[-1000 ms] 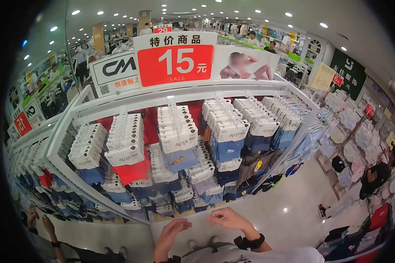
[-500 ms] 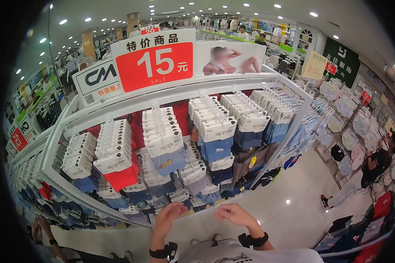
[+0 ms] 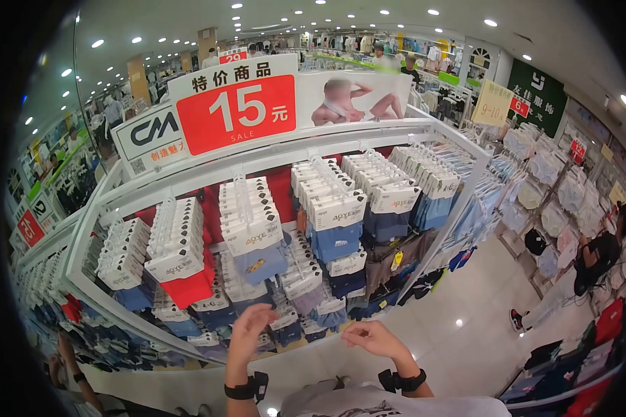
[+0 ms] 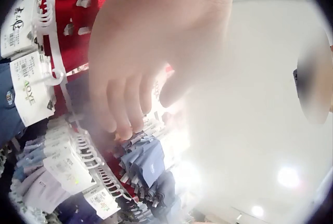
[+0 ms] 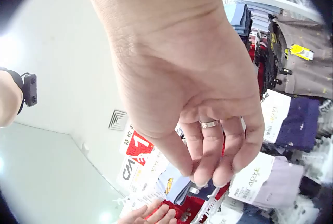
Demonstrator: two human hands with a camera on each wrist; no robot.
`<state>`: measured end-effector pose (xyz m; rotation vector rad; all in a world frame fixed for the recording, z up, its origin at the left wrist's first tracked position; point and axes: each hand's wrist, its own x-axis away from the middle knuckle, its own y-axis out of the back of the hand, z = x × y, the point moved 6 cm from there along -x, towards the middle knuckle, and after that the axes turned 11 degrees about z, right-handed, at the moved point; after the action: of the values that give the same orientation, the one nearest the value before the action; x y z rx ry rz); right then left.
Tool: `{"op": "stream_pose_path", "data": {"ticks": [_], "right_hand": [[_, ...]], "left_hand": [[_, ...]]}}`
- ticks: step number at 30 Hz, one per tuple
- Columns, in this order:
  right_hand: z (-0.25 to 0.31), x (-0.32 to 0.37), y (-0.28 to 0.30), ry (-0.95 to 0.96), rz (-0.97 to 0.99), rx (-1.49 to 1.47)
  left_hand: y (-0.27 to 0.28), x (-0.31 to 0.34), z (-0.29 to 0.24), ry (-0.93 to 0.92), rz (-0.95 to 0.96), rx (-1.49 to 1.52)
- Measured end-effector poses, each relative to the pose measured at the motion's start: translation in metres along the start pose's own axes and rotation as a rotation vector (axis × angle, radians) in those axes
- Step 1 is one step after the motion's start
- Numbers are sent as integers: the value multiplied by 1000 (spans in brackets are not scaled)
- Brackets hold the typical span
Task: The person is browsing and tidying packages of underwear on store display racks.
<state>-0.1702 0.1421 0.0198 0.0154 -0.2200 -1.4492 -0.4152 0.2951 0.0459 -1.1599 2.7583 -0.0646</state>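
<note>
In the head view the left hand (image 3: 249,332) is raised before the lower rows of packaged underwear, fingers loosely bent, holding nothing. To its right, the right hand (image 3: 372,338) hangs with relaxed, curved fingers and grips nothing. The two hands are apart. White-topped packs on hangers fill the rack, among them a red pack (image 3: 189,286) and a light blue one (image 3: 261,263). The left wrist view shows the left hand (image 4: 151,57) with fingers pointing down. In the right wrist view the right hand (image 5: 192,94) wears a ring, its fingertips close together.
A white rack frame (image 3: 459,208) surrounds the packs, with a red sale sign (image 3: 236,115) on top. A person in black (image 3: 595,260) stands by the right-hand wall display. Another person's arm (image 3: 76,368) shows at the lower left. Tiled floor (image 3: 480,306) lies right of the rack.
The left hand has risen and moved left toward the packs. The right hand stays nearly in place. The head view has turned, shifting the sign and rack to the left.
</note>
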Motion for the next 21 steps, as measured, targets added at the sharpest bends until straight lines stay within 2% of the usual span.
{"op": "stream_pose_path", "data": {"ticks": [4,6,8,11,14,15,18,21], "right_hand": [[-7,1,-2,8,1,8],[-20,-1,0,21,32,41],[-23,1,-6,-44,55,55],[-15,-3,-8,-13,43,46],[-4,6,-11,-16,22,47],[1,7,-10,-18,7,56],[-8,11,-6,-46,3,43],[-14,16,-4,-46,-11,44]], "left_hand": [[20,-13,-27,-117,-144,-156],[21,-22,-55,-259,-277,-222],[16,-28,-106,-387,-404,-485],[13,-41,-122,-520,-510,-784],[10,-50,-117,-557,-605,-910],[15,-55,-111,-515,-620,-912],[35,-71,-88,-523,-686,-722],[38,-81,-71,-374,-645,-582]]}}
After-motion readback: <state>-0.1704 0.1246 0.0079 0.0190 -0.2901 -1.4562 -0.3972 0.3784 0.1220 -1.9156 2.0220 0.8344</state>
